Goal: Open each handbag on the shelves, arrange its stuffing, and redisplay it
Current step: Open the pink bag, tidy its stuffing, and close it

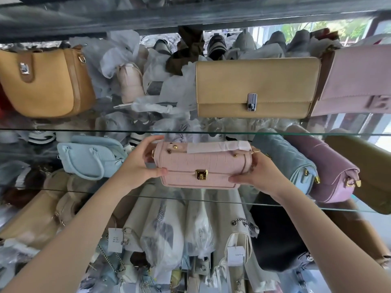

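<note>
Fingers (152, 139) of the left hand (138, 163) curl over the upper left corner of the pink handbag (201, 166), with the thumb pressed along its front face. The right hand (259, 173) grasps the opposite end in the same manner, thumb low on the front and fingers wrapped behind. The handbag is held between the two hands over the middle glass shelf (296, 205); whether its base rests on the glass cannot be told. Its long axis runs left to right, parallel to the shelf's front edge. The flap with the gold clasp (201, 174) faces the viewer, and the paper-wrapped handle (218, 147) lies along the top. On the same shelf, a light blue handbag (91, 157) stands to the left. A quilted blue bag (292, 161) and a purple bag (330, 172) lie end-on to the right, the quilted one just beside the right hand. Below the glass hang plastic-wrapped bags (165, 231). On the upper glass shelf (63, 129) stand a mustard bag (46, 85), a beige clutch (256, 81) and a pale pink bag (357, 81), with crumpled wrapping (118, 53) behind them.
</note>
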